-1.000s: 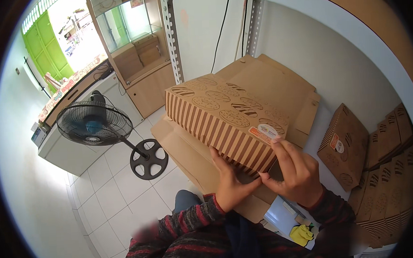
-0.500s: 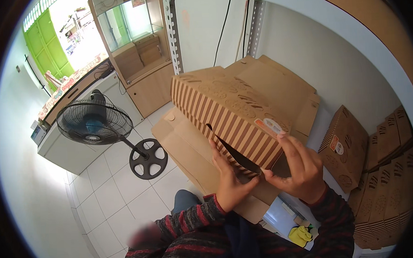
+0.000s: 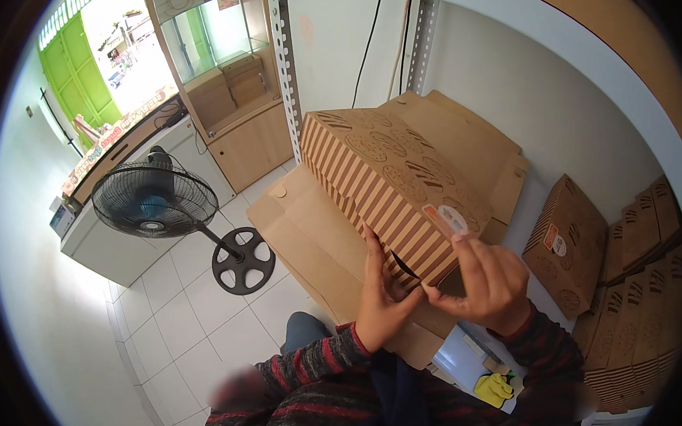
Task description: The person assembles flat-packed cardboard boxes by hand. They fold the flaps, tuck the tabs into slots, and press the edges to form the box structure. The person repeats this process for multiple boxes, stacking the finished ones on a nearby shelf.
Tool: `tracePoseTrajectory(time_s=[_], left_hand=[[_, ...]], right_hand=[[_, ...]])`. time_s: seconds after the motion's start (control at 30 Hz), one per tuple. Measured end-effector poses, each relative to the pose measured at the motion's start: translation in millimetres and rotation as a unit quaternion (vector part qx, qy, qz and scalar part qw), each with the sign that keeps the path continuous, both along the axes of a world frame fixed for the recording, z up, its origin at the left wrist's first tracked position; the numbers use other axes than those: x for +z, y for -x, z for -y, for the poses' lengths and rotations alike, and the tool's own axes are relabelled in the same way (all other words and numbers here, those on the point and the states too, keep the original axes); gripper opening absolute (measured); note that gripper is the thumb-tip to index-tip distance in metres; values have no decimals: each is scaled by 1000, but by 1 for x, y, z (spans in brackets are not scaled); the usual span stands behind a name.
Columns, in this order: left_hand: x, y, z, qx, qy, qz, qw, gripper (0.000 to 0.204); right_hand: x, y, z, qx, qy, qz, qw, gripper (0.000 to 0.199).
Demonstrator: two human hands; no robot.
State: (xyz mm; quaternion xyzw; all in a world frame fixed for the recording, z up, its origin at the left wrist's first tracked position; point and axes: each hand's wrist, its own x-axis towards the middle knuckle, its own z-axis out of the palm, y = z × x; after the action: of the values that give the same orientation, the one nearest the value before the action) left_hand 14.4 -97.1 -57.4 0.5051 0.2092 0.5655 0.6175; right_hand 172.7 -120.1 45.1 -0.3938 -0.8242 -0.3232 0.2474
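Note:
A brown cardboard box (image 3: pixel 404 172) with a striped front side and printed round and striped shapes on its lid stands before me, tilted on flat cardboard. My left hand (image 3: pixel 383 306) grips its lower front panel, fingers raised along the stripes and thumb reaching toward the near corner. At that corner, my right hand (image 3: pixel 490 286) pinches the edge between thumb and fingers, with fingertips beside the sticker on the lid. A narrow dark gap shows between the lid's striped flap and the front panel. Unfolded cardboard sheets (image 3: pixel 295 219) lie under and behind the box.
To the right stand another closed box (image 3: pixel 567 241) and stacks of folded boxes (image 3: pixel 631 330). A yellow cloth-like item (image 3: pixel 495 389) lies below my right forearm. On the tiled floor at the left is a black standing fan (image 3: pixel 154 194). A wooden cabinet (image 3: pixel 250 144) stands behind it.
The box has shifted a little right and its lid has come down at the front, so the dark gap is much narrower. Both hands stay at the near corner.

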Motion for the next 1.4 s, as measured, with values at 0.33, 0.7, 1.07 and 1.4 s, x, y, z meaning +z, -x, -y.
tracePoseTrajectory(time_s=[0.33, 0.7, 1.07, 1.4], left_hand=[[-18, 11, -5, -55, -29, -92, 994, 104], [-6, 18, -6, -109, 90, 116, 983, 83], [15, 45, -40, -121, 278, 86, 949, 45], [21, 52, -42, -92, 156, 159, 971, 52]], right_hand=[[-12, 7, -4, 8, -16, -15, 1000, 50], [-24, 10, -6, 13, -14, 17, 1000, 43], [-36, 10, -4, 74, 8, 21, 997, 40], [-26, 5, -33, 86, 170, -546, 816, 93]])
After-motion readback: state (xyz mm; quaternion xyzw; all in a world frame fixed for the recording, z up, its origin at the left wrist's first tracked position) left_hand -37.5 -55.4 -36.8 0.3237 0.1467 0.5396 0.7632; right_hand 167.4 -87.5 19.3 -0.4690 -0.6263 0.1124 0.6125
